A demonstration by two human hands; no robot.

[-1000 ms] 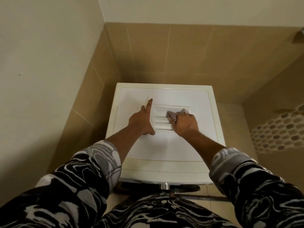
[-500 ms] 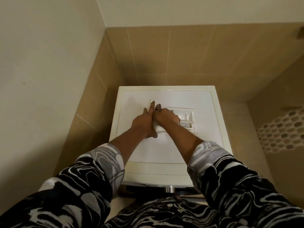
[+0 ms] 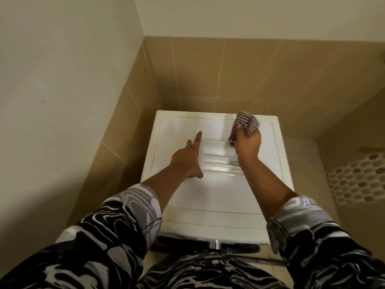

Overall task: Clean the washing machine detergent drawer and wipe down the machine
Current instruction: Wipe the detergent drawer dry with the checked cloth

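Note:
A white washing machine [image 3: 216, 197] stands in the corner, seen from above. On its top lies a white detergent drawer [image 3: 216, 159] with several compartments. My left hand [image 3: 188, 157] rests flat against the drawer's left side, fingers straight and pointing away from me. My right hand [image 3: 248, 142] grips a bunched striped cloth [image 3: 242, 125] at the drawer's far right corner, near the back edge of the machine top.
Beige tiled walls [image 3: 229, 76] close in behind and on the left. A wall panel with a pebble pattern [image 3: 358, 180] is on the right. The machine's dark door rim [image 3: 210, 245] shows below the front edge. My patterned sleeves fill the bottom of the view.
My right hand has swept the cloth from the drawer's left end, beside my left hand, over to its far right corner. My left hand has stayed at the drawer's left side.

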